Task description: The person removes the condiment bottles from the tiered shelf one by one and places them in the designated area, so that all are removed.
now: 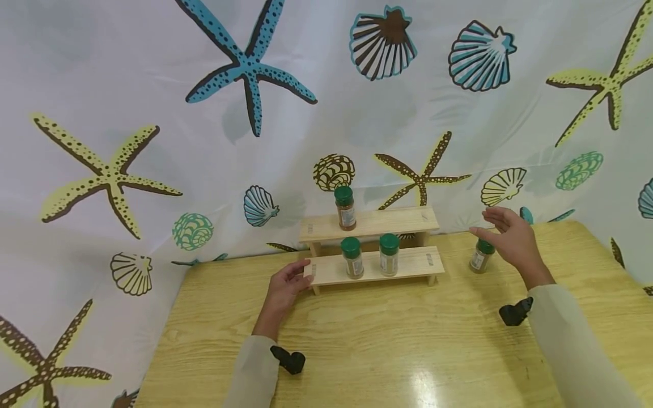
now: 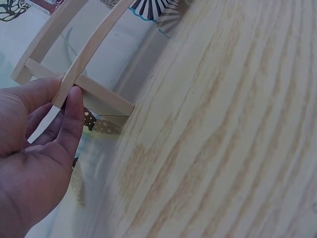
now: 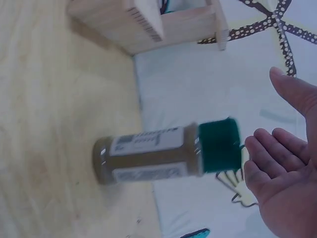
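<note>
A two-tier wooden spice rack (image 1: 369, 269) stands on the table near the fabric backdrop. My left hand (image 1: 285, 287) pinches the left end of its lower shelf, thumb and fingers on either side of the board (image 2: 74, 69). One green-lidded spice jar (image 1: 346, 209) is on the upper tier. On the lower tier are two more, a left jar (image 1: 354, 259) and a right jar (image 1: 389, 258). To the right of the rack, a further jar with brown contents (image 3: 148, 153) stands upright on the table. My right hand (image 1: 512, 238) is beside its green lid, fingers extended and holding nothing.
The wooden table (image 1: 377, 340) reaches back to a white cloth (image 1: 285, 153) printed with starfish and shells, which hangs close behind the rack. Black camera mounts sit on the left wrist (image 1: 288, 360) and right wrist (image 1: 515, 313).
</note>
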### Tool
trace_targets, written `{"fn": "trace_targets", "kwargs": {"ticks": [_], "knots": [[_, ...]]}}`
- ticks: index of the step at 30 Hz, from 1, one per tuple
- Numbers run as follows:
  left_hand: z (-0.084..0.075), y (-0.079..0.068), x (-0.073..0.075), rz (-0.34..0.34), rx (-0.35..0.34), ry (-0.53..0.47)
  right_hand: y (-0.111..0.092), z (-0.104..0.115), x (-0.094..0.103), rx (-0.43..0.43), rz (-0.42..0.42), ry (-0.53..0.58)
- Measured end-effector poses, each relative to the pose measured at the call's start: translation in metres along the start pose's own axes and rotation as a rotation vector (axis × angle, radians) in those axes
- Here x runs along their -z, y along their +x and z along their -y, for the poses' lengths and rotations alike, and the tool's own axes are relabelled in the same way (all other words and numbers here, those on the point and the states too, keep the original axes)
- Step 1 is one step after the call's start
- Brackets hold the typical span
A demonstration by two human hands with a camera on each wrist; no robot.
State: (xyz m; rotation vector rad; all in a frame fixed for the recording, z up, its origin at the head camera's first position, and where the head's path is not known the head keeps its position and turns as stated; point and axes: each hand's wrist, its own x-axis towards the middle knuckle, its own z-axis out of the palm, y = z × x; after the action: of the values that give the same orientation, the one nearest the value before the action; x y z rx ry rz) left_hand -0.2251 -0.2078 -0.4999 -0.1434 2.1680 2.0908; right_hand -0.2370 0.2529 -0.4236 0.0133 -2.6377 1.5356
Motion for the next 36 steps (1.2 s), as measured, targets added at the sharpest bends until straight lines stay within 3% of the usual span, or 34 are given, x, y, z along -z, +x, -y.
{"fn": "trace_targets", "kwargs": {"ticks": [12,24,36], "knots": [[0.004,0.000,0.004,-0.034,-0.009,0.030,0.020,0.051,-0.024,0.100,0.012,0.074],[0.005,0.004,-0.001,-0.014,-0.049,-0.039,0.039,0.094,-0.055,0.158,0.084,0.138],[0.004,0.004,0.000,-0.028,-0.021,-0.009,0.056,0.131,-0.106,0.188,0.194,0.164]]}}
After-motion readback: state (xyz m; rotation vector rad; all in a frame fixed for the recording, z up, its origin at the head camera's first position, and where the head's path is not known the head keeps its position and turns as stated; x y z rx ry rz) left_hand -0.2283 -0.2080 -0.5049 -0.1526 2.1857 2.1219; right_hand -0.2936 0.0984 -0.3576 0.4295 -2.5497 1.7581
